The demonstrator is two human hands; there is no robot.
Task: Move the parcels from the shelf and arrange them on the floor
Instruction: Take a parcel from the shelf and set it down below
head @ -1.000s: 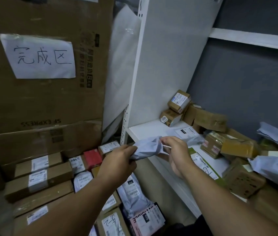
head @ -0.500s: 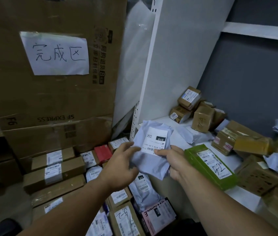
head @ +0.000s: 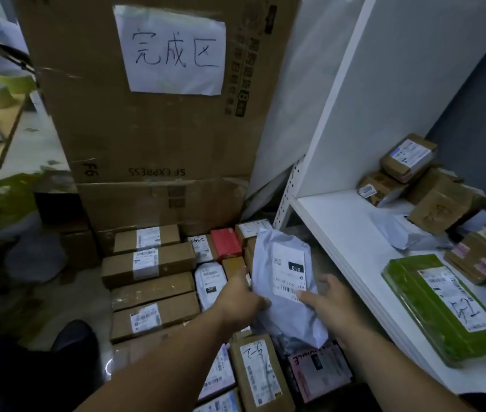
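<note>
**Item:** grey mailer [head: 283, 281], a soft plastic bag with its white label facing up and the figures 010 legible.

**Location:** held in the air above the parcels on the floor [head: 87, 298]. It is clear of the shelf [head: 340, 233], which lies at three o'clock of it.

**Hold:** the left hand [head: 240, 298] grips the bag's left edge. The right hand [head: 329, 301] pinches the lower right part, thumb on the label. Neither hand is free.

**Handling, by my estimate:** light, limp and creased, with a slick film. It sags below the hands, so two edges or a flat palm beneath would suit it better than one corner. The contents are unseen, so I cannot say whether they are fragile.

**Floor stock:**
- Nine to ten o'clock of the mailer: long brown boxes [head: 149, 263] laid side by side, labels up.
- Eleven o'clock: a red box [head: 225, 243].
- Six o'clock: more labelled packets beneath the forearms.

**Shelf stock:**
- Four o'clock: a green parcel [head: 441, 307] near the front edge.
- Two o'clock: a grey bag [head: 399, 230].
- Between one and two o'clock: small brown cartons [head: 408, 157] heaped at the back.

**Container:** a large carton [head: 93, 114] at twelve o'clock, standing behind the floor rows with a paper sign [head: 173, 49] taped to it. Its visible side is closed and its contents cannot be seen.
</note>
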